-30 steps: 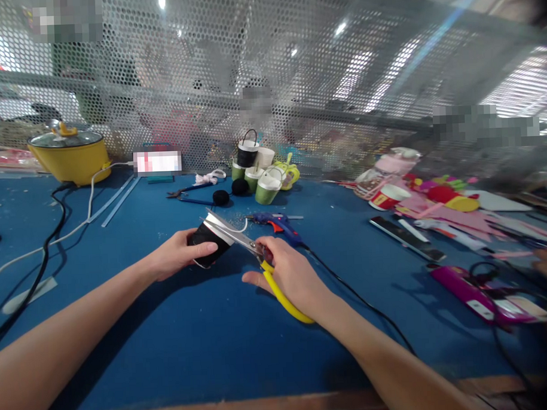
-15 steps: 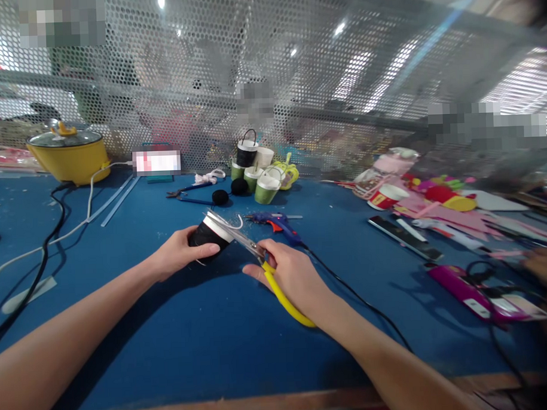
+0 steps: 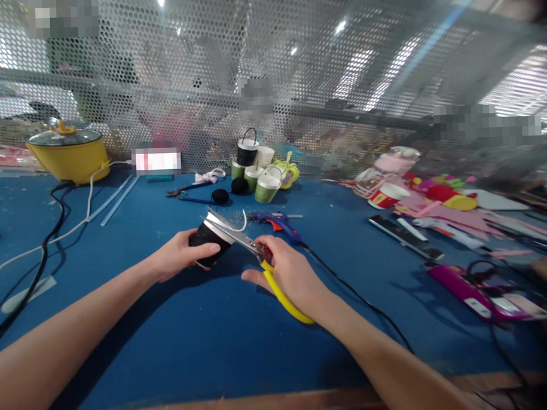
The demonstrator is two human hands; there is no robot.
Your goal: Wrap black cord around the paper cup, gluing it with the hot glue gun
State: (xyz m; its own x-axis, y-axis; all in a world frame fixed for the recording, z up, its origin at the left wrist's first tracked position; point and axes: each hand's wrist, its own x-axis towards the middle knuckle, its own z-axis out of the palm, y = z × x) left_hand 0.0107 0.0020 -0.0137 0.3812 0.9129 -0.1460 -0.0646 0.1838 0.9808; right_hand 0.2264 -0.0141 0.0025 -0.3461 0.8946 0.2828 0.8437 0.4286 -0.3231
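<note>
On the blue felt-covered worktable (image 3: 179, 340), in the head view, a black paper cup with a white rim (image 3: 207, 243) is held on its side, just above the surface near the middle of the table. It is clasped by the left hand (image 3: 174, 256), with the fingers wrapped round its body and the thumb laid across the near side. A pair of yellow-handled steel scissors (image 3: 239, 237) is gripped by the right hand (image 3: 290, 276), the fingers closed through the handle loops; the blades are parted and set against the cup's rim, from which a thin white strip (image 3: 242, 220) curls up. Just behind the scissors a blue glue gun (image 3: 277, 222) is laid flat. Farther back, a cluster of green and white paper cups (image 3: 261, 184) is grouped before a perforated metal screen (image 3: 296, 78), and a yellow lidded pot (image 3: 69, 153) is seen far left.
</note>
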